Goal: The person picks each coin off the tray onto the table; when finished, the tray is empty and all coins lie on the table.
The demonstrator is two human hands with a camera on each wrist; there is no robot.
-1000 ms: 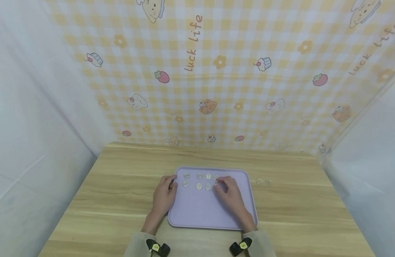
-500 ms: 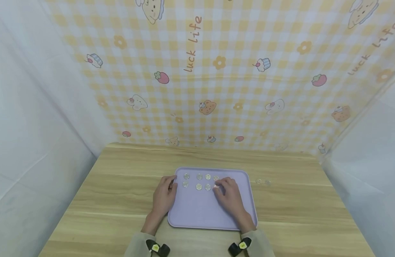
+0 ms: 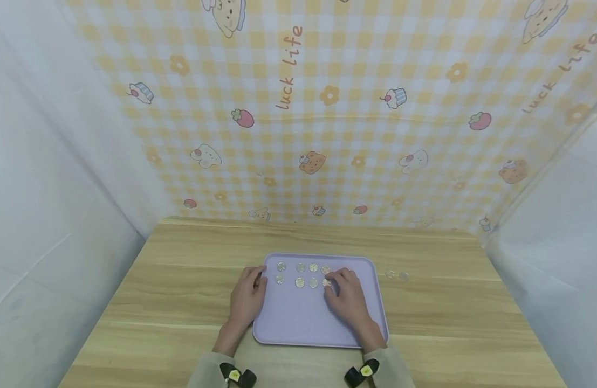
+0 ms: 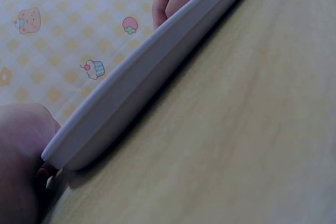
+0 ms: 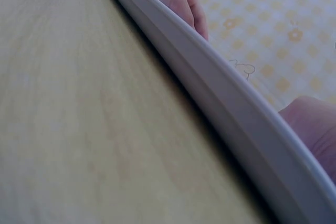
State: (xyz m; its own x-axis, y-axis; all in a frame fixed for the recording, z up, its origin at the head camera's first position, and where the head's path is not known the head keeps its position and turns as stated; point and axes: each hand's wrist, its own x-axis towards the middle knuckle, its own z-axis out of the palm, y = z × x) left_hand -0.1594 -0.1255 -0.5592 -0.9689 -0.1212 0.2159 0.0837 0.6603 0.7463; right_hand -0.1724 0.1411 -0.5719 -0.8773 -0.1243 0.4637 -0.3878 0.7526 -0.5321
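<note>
Right thumb eases back; the near-row end coin (image 3: pixel 327 282) shows more. Suggests it's nearly in line. Wrist views show the tray's (image 3: pixel 308 328) near outer wall, head view doesn't; coins only in head. Left hand (image 3: pixel 247 296) grips left edge. Right hand (image 3: pixel 348 296) narrow around that coin, can't tell if pinching. Seven other coins (image 3: pixel 300 283): two rows, far half. Two loose coins (image 3: pixel 390 274): desk (image 3: pixel 453 307), beyond right edge.

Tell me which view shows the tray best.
The head view: it looks down on the tray, showing its inside and the coins on it, though the left hand and right hand cover parts. The left wrist and right wrist views each show only a slanting stretch of its outside.
</note>
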